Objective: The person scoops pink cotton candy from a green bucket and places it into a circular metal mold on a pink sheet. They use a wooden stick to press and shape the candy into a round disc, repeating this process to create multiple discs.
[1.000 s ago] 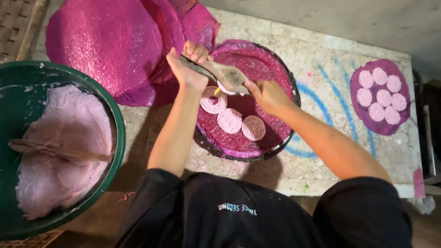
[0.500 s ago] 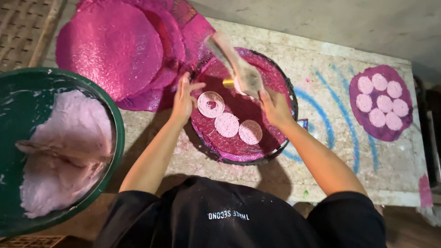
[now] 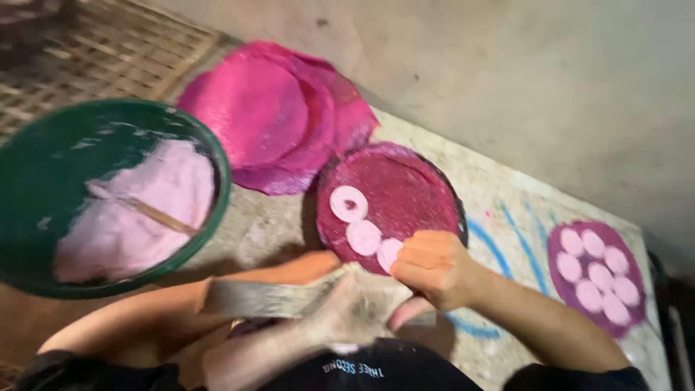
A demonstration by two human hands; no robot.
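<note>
My right hand [image 3: 434, 269] is closed in a fist over the near rim of a round dark-magenta tray [image 3: 409, 192], gripping one end of a flat grey tool [image 3: 250, 298]. The tool's blade reaches left across my lap. My left hand [image 3: 347, 311] lies on the blade but is motion-blurred, so its grip is unclear. Three pale pink discs [image 3: 364, 237] sit in a row on the tray, the nearest partly hidden by my right hand.
A green basin [image 3: 217, 190] at left holds pink batter [image 3: 130, 224] and a stick [image 3: 148, 210]. A stack of pink round mats [image 3: 253, 116] lies behind the tray. At right, a purple mat [image 3: 559, 262] carries several discs. A woven mat [image 3: 87, 51] sits far left.
The view swung right and down. Both hands came back from over the tray toward my body, and the tool dropped from raised over the tray to lying level near my lap.
</note>
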